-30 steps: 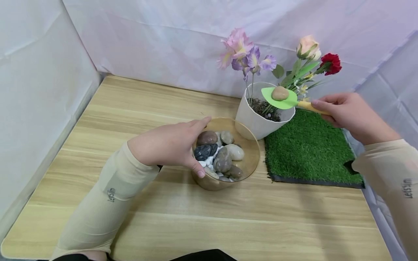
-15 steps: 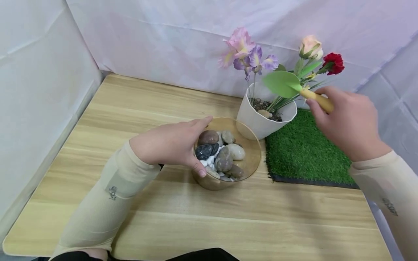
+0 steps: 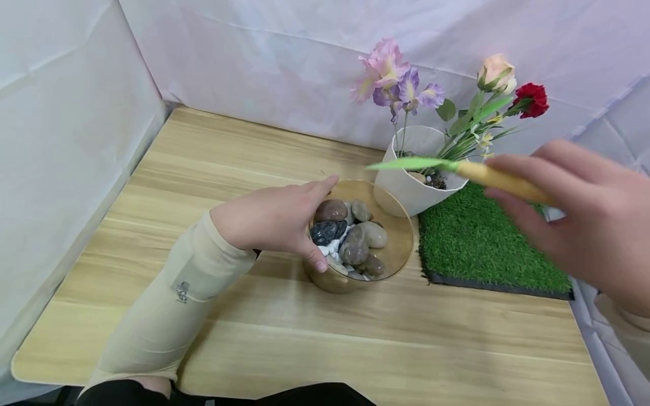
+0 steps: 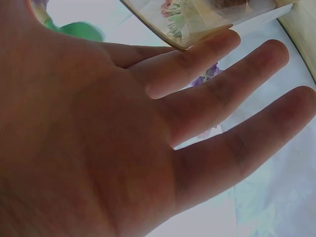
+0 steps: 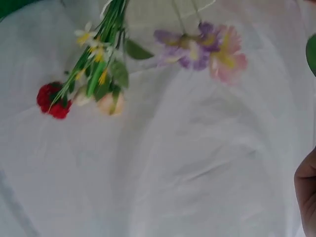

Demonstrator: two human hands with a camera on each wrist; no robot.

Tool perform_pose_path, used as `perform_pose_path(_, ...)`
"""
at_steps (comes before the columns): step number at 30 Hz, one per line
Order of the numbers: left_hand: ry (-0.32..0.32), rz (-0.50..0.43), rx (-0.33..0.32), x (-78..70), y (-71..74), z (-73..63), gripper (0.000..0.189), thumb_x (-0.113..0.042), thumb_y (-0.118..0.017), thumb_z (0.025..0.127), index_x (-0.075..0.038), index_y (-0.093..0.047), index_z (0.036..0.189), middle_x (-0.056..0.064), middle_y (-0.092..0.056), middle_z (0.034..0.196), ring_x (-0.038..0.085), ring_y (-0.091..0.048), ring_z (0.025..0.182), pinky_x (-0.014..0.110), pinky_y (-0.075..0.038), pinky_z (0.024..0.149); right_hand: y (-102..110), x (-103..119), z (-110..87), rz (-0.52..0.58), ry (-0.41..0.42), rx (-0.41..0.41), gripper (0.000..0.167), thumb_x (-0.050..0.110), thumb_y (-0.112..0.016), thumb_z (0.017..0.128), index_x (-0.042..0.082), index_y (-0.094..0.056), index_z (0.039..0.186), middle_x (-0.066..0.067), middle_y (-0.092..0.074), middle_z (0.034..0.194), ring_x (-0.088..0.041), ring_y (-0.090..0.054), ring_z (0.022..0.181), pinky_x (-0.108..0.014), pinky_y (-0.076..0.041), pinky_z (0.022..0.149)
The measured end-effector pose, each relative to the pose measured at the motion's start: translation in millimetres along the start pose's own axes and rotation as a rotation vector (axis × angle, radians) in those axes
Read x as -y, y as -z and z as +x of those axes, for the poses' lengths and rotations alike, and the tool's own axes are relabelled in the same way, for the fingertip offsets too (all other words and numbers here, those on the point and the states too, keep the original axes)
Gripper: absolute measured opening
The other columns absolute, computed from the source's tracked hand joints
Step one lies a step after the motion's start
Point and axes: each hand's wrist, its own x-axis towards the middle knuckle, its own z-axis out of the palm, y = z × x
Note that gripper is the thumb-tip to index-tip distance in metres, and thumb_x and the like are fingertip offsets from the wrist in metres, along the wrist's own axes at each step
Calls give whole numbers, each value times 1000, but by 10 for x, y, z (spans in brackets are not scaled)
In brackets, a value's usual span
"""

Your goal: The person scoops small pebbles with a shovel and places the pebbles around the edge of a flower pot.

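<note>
My right hand (image 3: 584, 217) grips the yellow handle of a small trowel (image 3: 508, 179). Its green blade is nearly edge-on, with no stone on it, in front of the white flowerpot (image 3: 406, 194). A tan stone (image 3: 417, 176) lies on the soil inside the pot, partly behind the blade. With thumb and fingers spread, my left hand (image 3: 279, 217) rests at the left rim of an amber see-through bowl (image 3: 401, 248) of stones. The left wrist view shows that hand's fingers (image 4: 222, 101) extended, close to the bowl's rim.
Pink and purple irises (image 3: 388, 73), a peach rose (image 3: 496, 74) and a red carnation (image 3: 531, 100) rise from the pot. A green turf mat (image 3: 482, 254) lies at the table's right. White cloth (image 3: 254, 67) stands behind the wooden table (image 3: 284, 338).
The tan stone has gone from the trowel blade into the pot. The right hand turned the blade over, then drew it left and nearer. The left hand stays at the bowl.
</note>
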Motion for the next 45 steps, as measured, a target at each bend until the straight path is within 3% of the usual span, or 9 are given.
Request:
perform_pose_path(7, -19, -3, -5, -21, -6, 23, 146, -55, -101, 70, 4, -13, 170, 17, -49, 159, 27, -55, 137, 45, -45, 115, -297, 432, 288, 72, 200, 125, 48, 37, -43, 119, 5, -80, 119, -6, -56, 89, -13, -42, 62, -31, -39, 44)
perform_pose_path(9, -31, -1, -10, -23, -11, 16, 146, -54, -101, 70, 3, -13, 171, 16, -49, 158, 26, -56, 133, 45, -46, 113, -409, 498, 371, 122, 222, 161, 28, 26, -57, 115, 8, -78, 118, -6, -53, 89, -16, -42, 64, -33, -39, 45)
perform_pose_path(11, -43, 0, -15, -18, -15, 8, 146, -54, -102, 70, 1, -13, 171, 14, -50, 157, 24, -57, 130, 44, -48, 110, -487, 535, 464, 154, 222, 224, 10, 14, -74, 106, 12, -78, 115, -4, -48, 88, -17, -42, 65, -32, -38, 46)
perform_pose_path(14, -78, -5, -24, 3, -16, -5, 144, -52, -102, 70, 1, -13, 171, 12, -52, 149, 23, -58, 122, 43, -50, 105, -560, 560, 648, 143, 228, 361, 33, 2, -93, 85, 16, -74, 107, -2, -45, 88, -19, -46, 68, -34, -43, 48)
perform_pose_path(20, -90, -22, -16, 46, -10, -41, 140, -51, -102, 69, -3, -19, 171, 11, -46, 160, 24, -54, 136, 44, -47, 113, -759, 623, 1051, 171, 279, 623, 26, 4, -91, 88, 16, -75, 104, 0, -55, 89, -20, -58, 73, -41, -56, 61)
perform_pose_path(26, -111, -19, -49, 29, -28, -11, 122, -45, -105, 68, -12, -35, 162, 10, -53, 151, 24, -58, 133, 46, -51, 108, -776, 640, 1207, 282, 184, 764, 26, 5, -86, 91, 21, -77, 108, 6, -74, 105, -17, -71, 93, -45, -61, 75)
perform_pose_path(32, -174, -54, -81, 33, -38, 9, 129, -37, -107, 67, -19, -27, 167, 7, -54, 150, 21, -56, 133, 42, -48, 111, -686, 686, 1280, 254, 153, 830, 16, 11, -84, 95, 22, -74, 101, 8, -71, 94, -15, -67, 87, -42, -59, 70)
perform_pose_path(37, -107, 4, -67, 19, -39, 1, 136, -45, -104, 70, -14, -20, 171, 9, -56, 146, 22, -60, 125, 43, -52, 104, -565, 648, 1320, 205, 120, 855, 18, 18, -82, 98, 24, -67, 89, 10, -60, 75, -12, -56, 64, -35, -51, 56)
perform_pose_path(45, -41, 71, -32, 22, -32, 6, 146, -51, -103, 70, -3, -11, 172, 16, -54, 153, 27, -60, 130, 46, -51, 108, -490, 287, 1219, 307, 114, 833, 16, 16, -83, 98, 26, -71, 95, 17, -58, 72, -5, -51, 58, -30, -47, 54)
